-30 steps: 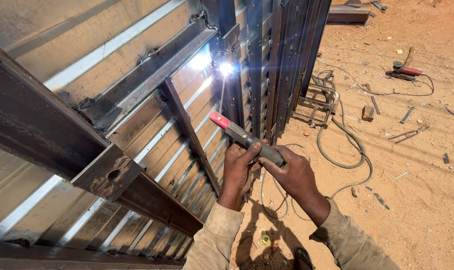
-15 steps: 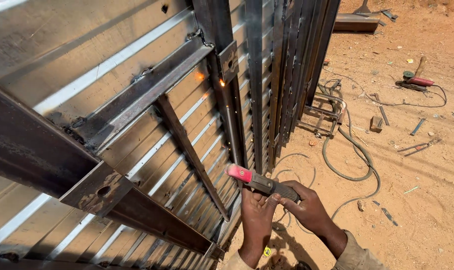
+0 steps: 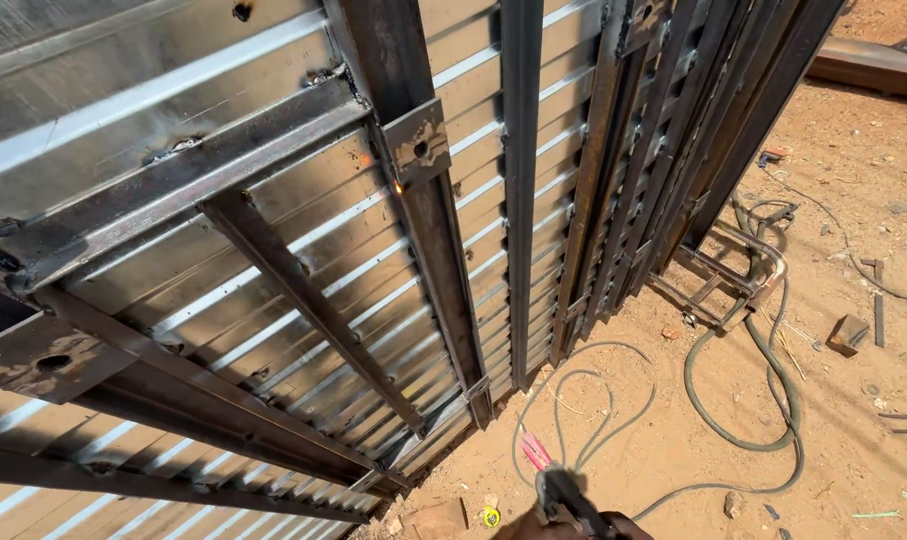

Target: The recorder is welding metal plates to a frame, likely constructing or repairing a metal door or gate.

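Very little of the person is visible. Only one of the hands [image 3: 583,522] shows, at the bottom edge of the view, bare and without any glove. The frame cuts it off, so no sleeve, cuff or other clothing can be seen.

Outdoors, hard sunlight. Sandy ground [image 3: 853,420] strewn with scrap and a looping grey hose [image 3: 763,400]. Corrugated metal panels [image 3: 273,290] in dark steel frames [image 3: 433,260], stacked leaning, cast striped shadows lower left.
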